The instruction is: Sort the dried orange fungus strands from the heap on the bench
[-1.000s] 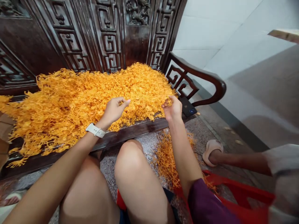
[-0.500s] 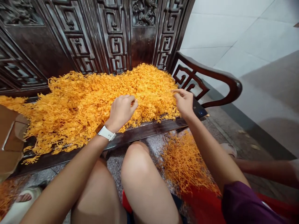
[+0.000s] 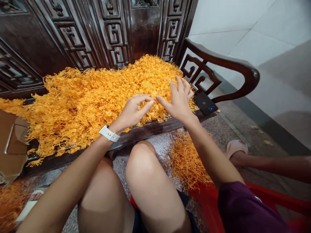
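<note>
A long heap of yellow-orange, branching plastic-looking pieces [image 3: 89,97] covers the seat of a dark carved wooden bench [image 3: 155,129]. Over the heap's front edge, my left hand [image 3: 133,111] has its thumb and forefinger brought together. Whatever is between those fingertips is too small to name. A white watch strap [image 3: 109,133] circles the left wrist. Close by on the right, my right hand [image 3: 178,100] is open above the heap, its fingers spread and its thumb pointing at the left fingertips. No object shows in the right hand.
A black phone [image 3: 205,103] lies at the bench's right end, below the curved armrest [image 3: 225,68]. Orange stringy scraps [image 3: 188,158] pile on the floor beside a red plastic stool or chair [image 3: 209,204]. A cardboard box [image 3: 12,142] stands left. Another person's foot [image 3: 236,155] is at right.
My right hand has come left toward my left hand, and its fingers have spread from a pinch. My left hand has moved slightly right. The view has shifted a little.
</note>
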Demonstrator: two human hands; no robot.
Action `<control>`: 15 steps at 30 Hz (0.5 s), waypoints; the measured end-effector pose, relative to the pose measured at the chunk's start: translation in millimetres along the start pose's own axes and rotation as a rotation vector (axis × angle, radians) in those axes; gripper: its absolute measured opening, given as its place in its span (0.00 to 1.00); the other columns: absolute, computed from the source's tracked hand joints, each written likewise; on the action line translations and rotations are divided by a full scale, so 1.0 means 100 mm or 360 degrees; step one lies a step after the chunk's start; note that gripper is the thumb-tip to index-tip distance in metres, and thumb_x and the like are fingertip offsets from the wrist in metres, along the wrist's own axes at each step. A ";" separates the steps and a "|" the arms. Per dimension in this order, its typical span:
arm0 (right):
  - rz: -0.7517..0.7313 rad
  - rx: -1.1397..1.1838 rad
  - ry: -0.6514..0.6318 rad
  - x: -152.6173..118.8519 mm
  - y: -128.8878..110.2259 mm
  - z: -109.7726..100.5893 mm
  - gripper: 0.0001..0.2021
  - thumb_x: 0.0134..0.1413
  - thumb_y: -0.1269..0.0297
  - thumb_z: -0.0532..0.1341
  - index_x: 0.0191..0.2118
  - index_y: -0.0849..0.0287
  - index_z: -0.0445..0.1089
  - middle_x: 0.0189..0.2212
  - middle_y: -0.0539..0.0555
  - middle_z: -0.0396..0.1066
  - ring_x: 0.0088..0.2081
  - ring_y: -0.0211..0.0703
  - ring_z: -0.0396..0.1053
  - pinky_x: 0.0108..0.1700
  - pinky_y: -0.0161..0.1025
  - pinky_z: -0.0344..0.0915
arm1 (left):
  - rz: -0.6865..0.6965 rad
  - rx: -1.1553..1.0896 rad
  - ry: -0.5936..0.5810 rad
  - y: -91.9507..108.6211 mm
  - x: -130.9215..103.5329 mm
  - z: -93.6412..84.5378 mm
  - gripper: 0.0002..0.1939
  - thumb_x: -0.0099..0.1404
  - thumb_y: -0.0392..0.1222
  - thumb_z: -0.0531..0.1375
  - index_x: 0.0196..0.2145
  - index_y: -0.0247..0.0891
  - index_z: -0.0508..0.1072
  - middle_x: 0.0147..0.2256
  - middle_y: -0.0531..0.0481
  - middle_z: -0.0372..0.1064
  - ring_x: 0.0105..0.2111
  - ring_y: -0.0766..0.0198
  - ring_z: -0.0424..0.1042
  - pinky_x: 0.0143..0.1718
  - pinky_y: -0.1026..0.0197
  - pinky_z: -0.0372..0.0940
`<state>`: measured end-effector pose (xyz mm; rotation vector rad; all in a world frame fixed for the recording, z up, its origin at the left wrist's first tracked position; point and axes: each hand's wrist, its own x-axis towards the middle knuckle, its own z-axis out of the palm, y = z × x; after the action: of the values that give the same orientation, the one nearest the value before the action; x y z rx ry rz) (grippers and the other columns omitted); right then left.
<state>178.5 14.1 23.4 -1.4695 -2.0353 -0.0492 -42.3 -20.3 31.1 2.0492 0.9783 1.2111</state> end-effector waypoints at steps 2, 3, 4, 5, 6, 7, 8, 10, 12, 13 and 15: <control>-0.0082 -0.0018 0.0077 0.04 -0.09 0.05 0.39 0.64 0.33 0.55 0.69 0.56 0.59 0.71 0.68 0.54 0.70 0.74 0.49 0.65 0.74 0.47 | 0.0061 -0.0040 -0.0126 0.06 -0.01 0.02 0.09 0.74 0.42 0.57 0.40 0.39 0.77 0.45 0.44 0.79 0.47 0.59 0.76 0.54 0.55 0.65; -0.0105 -0.0025 0.0095 0.05 -0.12 0.08 0.37 0.65 0.36 0.54 0.70 0.56 0.58 0.69 0.68 0.57 0.68 0.72 0.52 0.64 0.72 0.49 | 0.0089 -0.0049 -0.0166 0.09 -0.02 0.03 0.09 0.74 0.41 0.56 0.40 0.39 0.76 0.43 0.44 0.78 0.45 0.60 0.75 0.52 0.56 0.66; -0.0115 -0.0031 0.0105 0.07 -0.15 0.10 0.35 0.67 0.39 0.53 0.69 0.56 0.59 0.67 0.67 0.61 0.67 0.71 0.54 0.63 0.70 0.51 | 0.0109 -0.0053 -0.0191 0.12 -0.02 0.03 0.08 0.74 0.41 0.56 0.39 0.38 0.75 0.42 0.45 0.77 0.42 0.60 0.74 0.49 0.56 0.66; -0.0109 -0.0034 0.0116 0.09 -0.16 0.13 0.31 0.69 0.42 0.53 0.68 0.57 0.61 0.65 0.67 0.65 0.65 0.69 0.58 0.61 0.68 0.53 | 0.0124 -0.0057 -0.0201 0.15 -0.03 0.04 0.08 0.74 0.41 0.56 0.38 0.38 0.74 0.39 0.46 0.76 0.39 0.62 0.73 0.46 0.57 0.66; -0.0087 -0.0026 0.0129 0.11 -0.16 0.16 0.27 0.70 0.46 0.53 0.66 0.57 0.63 0.61 0.66 0.69 0.62 0.66 0.61 0.60 0.66 0.54 | 0.0132 -0.0068 -0.0202 0.18 -0.04 0.05 0.08 0.74 0.41 0.57 0.37 0.38 0.72 0.37 0.48 0.75 0.36 0.63 0.71 0.43 0.58 0.65; -0.0058 -0.0005 0.0142 0.14 -0.15 0.19 0.23 0.71 0.50 0.52 0.63 0.57 0.66 0.57 0.64 0.72 0.59 0.63 0.65 0.59 0.63 0.56 | 0.0132 -0.0088 -0.0204 0.21 -0.05 0.06 0.08 0.74 0.40 0.57 0.36 0.38 0.71 0.35 0.49 0.73 0.34 0.64 0.69 0.41 0.59 0.65; -0.0028 0.0033 0.0153 0.18 -0.12 0.23 0.20 0.71 0.54 0.53 0.59 0.56 0.69 0.52 0.62 0.75 0.55 0.60 0.68 0.57 0.60 0.58 | 0.0132 -0.0114 -0.0210 0.24 -0.05 0.07 0.08 0.74 0.40 0.57 0.35 0.39 0.70 0.34 0.51 0.71 0.33 0.65 0.68 0.39 0.59 0.64; 0.0015 0.0145 0.0180 0.26 -0.03 0.29 0.14 0.69 0.60 0.53 0.51 0.56 0.73 0.42 0.59 0.78 0.46 0.55 0.71 0.52 0.53 0.61 | 0.0148 -0.0164 -0.0196 0.27 -0.06 0.09 0.09 0.75 0.40 0.56 0.34 0.40 0.68 0.32 0.52 0.67 0.31 0.66 0.65 0.37 0.60 0.63; 0.0026 0.0268 0.0198 0.34 0.08 0.35 0.11 0.67 0.65 0.54 0.44 0.56 0.75 0.35 0.57 0.76 0.38 0.50 0.71 0.45 0.48 0.63 | 0.0156 -0.0206 -0.0111 0.24 -0.06 0.11 0.08 0.74 0.42 0.57 0.35 0.40 0.67 0.31 0.53 0.65 0.32 0.65 0.65 0.37 0.60 0.63; 0.0028 0.0321 0.0208 0.37 0.12 0.37 0.11 0.66 0.66 0.54 0.43 0.56 0.75 0.32 0.56 0.74 0.35 0.48 0.69 0.42 0.46 0.62 | 0.0145 -0.0238 -0.0046 0.21 -0.05 0.11 0.09 0.74 0.42 0.57 0.34 0.41 0.66 0.31 0.53 0.65 0.32 0.65 0.65 0.37 0.60 0.63; 0.0038 0.0403 0.0232 0.38 0.17 0.38 0.11 0.66 0.67 0.54 0.44 0.57 0.74 0.26 0.52 0.69 0.28 0.45 0.64 0.37 0.44 0.60 | 0.0068 -0.0344 0.0123 0.09 -0.02 0.08 0.09 0.74 0.44 0.57 0.34 0.41 0.65 0.31 0.52 0.64 0.32 0.65 0.65 0.36 0.60 0.63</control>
<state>168.9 67.3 6.4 -1.2936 -1.8325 0.1048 -32.9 -27.9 32.9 1.8749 0.8036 1.3645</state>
